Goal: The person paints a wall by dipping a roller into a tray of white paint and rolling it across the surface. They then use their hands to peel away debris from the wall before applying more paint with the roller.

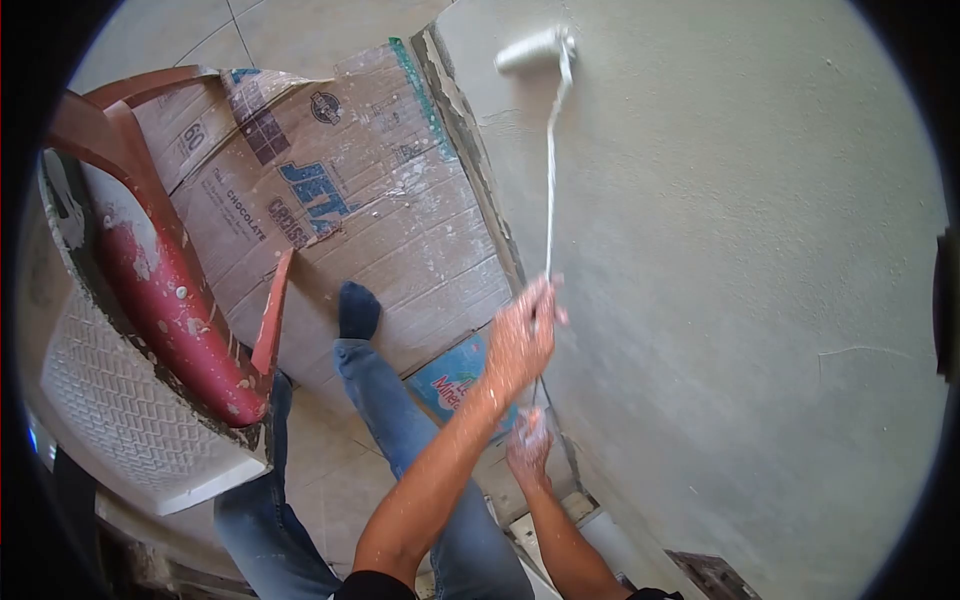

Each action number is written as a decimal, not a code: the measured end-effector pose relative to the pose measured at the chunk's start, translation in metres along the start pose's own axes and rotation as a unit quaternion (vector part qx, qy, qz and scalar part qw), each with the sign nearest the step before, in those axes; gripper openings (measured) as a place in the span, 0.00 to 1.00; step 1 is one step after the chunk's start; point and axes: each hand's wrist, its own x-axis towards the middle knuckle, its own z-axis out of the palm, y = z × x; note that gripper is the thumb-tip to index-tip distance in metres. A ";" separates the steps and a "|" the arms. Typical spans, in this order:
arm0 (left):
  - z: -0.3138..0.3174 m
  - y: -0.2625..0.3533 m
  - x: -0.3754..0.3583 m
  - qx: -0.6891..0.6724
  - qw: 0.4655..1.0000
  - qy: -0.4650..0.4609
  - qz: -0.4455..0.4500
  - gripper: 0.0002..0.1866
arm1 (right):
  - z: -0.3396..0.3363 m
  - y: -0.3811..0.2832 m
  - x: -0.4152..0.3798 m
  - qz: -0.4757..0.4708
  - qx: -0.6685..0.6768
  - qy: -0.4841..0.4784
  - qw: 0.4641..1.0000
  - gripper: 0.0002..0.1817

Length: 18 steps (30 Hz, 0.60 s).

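Observation:
A paint roller [530,50] with a white, paint-coated sleeve rests against the grey wall [720,250] near the top. Its long thin rod [551,190] is coated white and runs down to my hands. Partway along the rod, my left hand [525,335] is closed around it. Below that, my right hand [530,445] wraps the lower end, where a bit of orange shows between the fingers. White paint specks cover both hands and forearms.
A paint-splattered red chair [185,300] stands at left, with a white ribbed tray [120,400] by it. Flattened cardboard [400,230] covers the floor along the wall, beside my socked foot [359,311]. A blue printed sheet [450,375] lies nearby. A dark wall opening [715,575] shows low right.

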 end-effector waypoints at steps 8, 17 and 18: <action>-0.011 0.012 0.015 -0.016 0.999 0.010 0.037 0.16 | -0.019 -0.037 0.008 -0.022 -0.032 0.002 0.999 0.15; 0.005 -0.017 -0.030 -0.017 0.999 -0.036 -0.028 0.17 | -0.016 -0.005 -0.038 -0.003 -0.063 0.030 0.998 0.15; 0.012 -0.026 -0.052 -0.026 0.997 -0.056 -0.051 0.16 | -0.021 0.011 -0.061 0.020 -0.067 0.025 0.997 0.16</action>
